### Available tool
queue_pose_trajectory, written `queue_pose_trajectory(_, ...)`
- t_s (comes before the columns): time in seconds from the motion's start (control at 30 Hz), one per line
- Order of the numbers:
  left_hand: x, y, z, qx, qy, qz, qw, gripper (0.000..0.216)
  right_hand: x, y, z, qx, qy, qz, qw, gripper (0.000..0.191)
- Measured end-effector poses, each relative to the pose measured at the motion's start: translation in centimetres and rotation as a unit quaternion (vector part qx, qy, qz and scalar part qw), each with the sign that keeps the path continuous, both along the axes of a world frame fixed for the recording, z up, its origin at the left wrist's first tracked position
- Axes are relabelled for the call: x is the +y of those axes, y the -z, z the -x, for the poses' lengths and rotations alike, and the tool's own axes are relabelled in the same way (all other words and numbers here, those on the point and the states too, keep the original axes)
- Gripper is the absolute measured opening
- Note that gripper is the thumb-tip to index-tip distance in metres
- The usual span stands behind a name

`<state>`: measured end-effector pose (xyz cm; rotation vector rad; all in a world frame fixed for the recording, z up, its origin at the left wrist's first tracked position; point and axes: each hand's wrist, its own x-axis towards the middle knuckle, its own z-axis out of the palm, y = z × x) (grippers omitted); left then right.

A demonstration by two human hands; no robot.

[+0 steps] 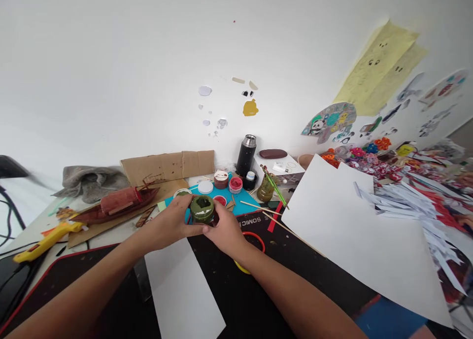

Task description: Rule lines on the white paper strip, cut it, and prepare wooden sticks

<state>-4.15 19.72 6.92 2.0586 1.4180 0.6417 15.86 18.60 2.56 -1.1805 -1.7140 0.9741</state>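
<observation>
Nearby, white paper (185, 289) lies on the desk mat (236, 289); toward its far edge, left hand (172, 226) and right hand (226, 229) wrap their fingers around an open green jar (202, 212). Steadying it seems the step; any move likely needs it level. Cardboard (168, 169) lines the back edge of the tabletop (111, 237) below a wall (148, 58).

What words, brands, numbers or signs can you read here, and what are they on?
"SOMIC", on the black mat; the small mark beside it is unreadable.
Yellow paper: faint marks, too blurred to read.
Green jar: nothing legible.
</observation>
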Motion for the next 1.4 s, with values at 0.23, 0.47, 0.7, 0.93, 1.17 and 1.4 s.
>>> queue_pose_trajectory(0.23, 0.9, 0.3, -1.1, -0.032, -0.055, 0.008, 0.998, 0.069, -0.2, -0.2, -1.0, 0.012, -0.029, 0.024, 0.999, 0.068)
queue_pose_trajectory(0.47, 7.4, 0.1, 1.9, -0.035, -0.098, -0.002, 0.995, 0.087, -0.1, 0.6, -4.4, 0.081, -0.004, 0.063, 0.995, 0.049)
queue_pose_trajectory(0.7, 13.2, 1.6, 1.0, 0.021, -0.035, 0.030, 0.999, 0.069, -1.4, 0.5, -6.0, 0.113, -0.001, 0.056, 0.992, 0.041)
queue_pose_trajectory(0.93, 14.9, 3.2, 0.7, 0.035, 0.012, 0.037, 0.999, 0.048, -1.7, 1.1, -6.2, 0.075, -0.015, 0.049, 0.996, 0.039)
queue_pose_trajectory(1.17, 14.6, 4.4, 0.8, 0.023, -0.001, 0.009, 1.000, 0.125, -2.0, 0.7, -6.4, 0.027, -0.021, 0.050, 0.998, 0.037)
queue_pose_trajectory(1.4, 14.7, 5.2, 0.1, 0.021, -0.031, -0.014, 0.999, 0.117, -1.9, 0.5, -6.5, 0.004, -0.021, 0.040, 0.999, 0.036)
